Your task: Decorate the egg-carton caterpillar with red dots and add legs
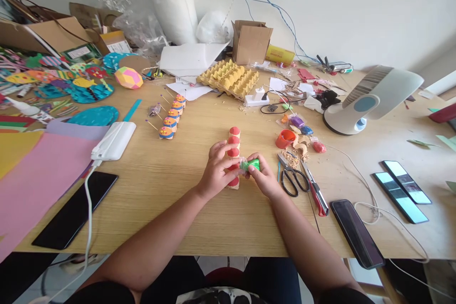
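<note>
**Desk:** While I watch from the head camera, where is the packet [251, 165]?

**Operator:** Green, clear-wrapped, held at the front centre of the tabletop [160, 185]. My right hand [265, 178] closes thumb and fingers on it. My left hand [217, 168] nips its wrapper end, fingers half-curled over the red-domed strip [234, 140].

**Desk:** Nearby?

**Operator:** Scissors [294, 178] lie just right of the right hand.

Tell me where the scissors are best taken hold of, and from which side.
By the black loops, from above on the near side: the scissors lie flat, loops toward the person, blades pointing away. A cutter lies close beside them.
</note>
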A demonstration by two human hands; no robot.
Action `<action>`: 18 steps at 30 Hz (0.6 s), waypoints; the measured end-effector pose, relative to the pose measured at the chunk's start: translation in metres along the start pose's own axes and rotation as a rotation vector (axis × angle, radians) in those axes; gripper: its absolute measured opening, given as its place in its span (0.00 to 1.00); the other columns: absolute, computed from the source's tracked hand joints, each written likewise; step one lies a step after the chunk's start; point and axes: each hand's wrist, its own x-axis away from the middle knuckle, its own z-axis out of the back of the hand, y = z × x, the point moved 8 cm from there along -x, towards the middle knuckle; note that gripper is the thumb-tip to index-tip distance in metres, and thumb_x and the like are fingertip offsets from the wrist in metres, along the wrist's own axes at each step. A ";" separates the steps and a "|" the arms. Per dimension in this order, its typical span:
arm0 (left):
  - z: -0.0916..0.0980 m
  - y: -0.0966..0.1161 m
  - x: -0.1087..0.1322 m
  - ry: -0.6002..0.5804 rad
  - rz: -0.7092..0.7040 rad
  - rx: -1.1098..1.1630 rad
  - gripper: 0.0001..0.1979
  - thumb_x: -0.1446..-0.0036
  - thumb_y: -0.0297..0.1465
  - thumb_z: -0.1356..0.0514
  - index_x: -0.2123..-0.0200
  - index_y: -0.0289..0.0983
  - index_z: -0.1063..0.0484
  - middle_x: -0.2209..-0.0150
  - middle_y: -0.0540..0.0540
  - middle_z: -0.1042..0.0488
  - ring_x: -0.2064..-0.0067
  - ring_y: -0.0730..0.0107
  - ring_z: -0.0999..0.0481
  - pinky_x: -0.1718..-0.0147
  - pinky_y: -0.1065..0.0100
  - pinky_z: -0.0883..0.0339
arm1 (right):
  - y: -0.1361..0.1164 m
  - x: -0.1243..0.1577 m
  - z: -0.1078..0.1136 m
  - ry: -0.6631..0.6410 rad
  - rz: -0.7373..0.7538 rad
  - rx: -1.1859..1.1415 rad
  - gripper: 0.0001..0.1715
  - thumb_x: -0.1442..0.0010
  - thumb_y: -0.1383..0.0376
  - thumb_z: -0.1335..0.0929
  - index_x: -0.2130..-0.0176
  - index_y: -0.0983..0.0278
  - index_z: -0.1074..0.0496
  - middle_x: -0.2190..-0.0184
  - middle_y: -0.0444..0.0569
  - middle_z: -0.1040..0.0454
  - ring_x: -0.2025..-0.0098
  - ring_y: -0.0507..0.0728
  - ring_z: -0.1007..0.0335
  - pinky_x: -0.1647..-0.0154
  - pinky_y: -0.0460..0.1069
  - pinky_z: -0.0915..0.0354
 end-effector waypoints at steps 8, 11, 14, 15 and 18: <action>0.006 0.008 -0.001 0.055 -0.073 -0.005 0.03 0.44 0.31 0.31 0.66 0.42 0.21 0.49 0.44 0.23 0.38 0.55 0.36 0.38 0.46 0.37 | 0.004 -0.003 0.003 0.027 -0.024 -0.004 0.25 0.44 0.48 0.24 0.58 0.59 0.33 0.69 0.41 0.29 0.71 0.51 0.32 0.65 0.49 0.35; 0.008 0.010 -0.001 0.066 -0.089 -0.018 0.03 0.43 0.29 0.31 0.66 0.41 0.22 0.51 0.44 0.22 0.38 0.55 0.36 0.39 0.47 0.36 | 0.004 -0.003 0.004 0.033 -0.036 0.011 0.25 0.45 0.48 0.24 0.58 0.60 0.33 0.69 0.42 0.29 0.70 0.51 0.32 0.65 0.49 0.36; 0.009 0.011 -0.002 0.077 -0.091 -0.025 0.03 0.43 0.29 0.31 0.66 0.41 0.22 0.52 0.45 0.22 0.39 0.56 0.36 0.40 0.47 0.35 | 0.005 -0.004 0.005 0.034 -0.044 0.025 0.26 0.45 0.48 0.24 0.58 0.60 0.33 0.69 0.42 0.29 0.70 0.52 0.32 0.66 0.48 0.36; 0.009 0.011 -0.003 0.080 -0.090 -0.026 0.02 0.43 0.29 0.32 0.66 0.42 0.22 0.52 0.45 0.22 0.39 0.56 0.36 0.40 0.47 0.35 | 0.006 -0.004 0.006 0.035 -0.045 0.027 0.26 0.46 0.48 0.23 0.58 0.60 0.33 0.70 0.41 0.29 0.70 0.52 0.33 0.66 0.48 0.36; 0.009 0.011 -0.003 0.080 -0.089 -0.031 0.01 0.42 0.30 0.32 0.66 0.43 0.22 0.53 0.45 0.21 0.39 0.56 0.35 0.40 0.47 0.35 | 0.008 -0.004 0.007 0.047 -0.041 0.027 0.25 0.47 0.50 0.22 0.59 0.60 0.32 0.71 0.41 0.30 0.71 0.51 0.35 0.67 0.47 0.38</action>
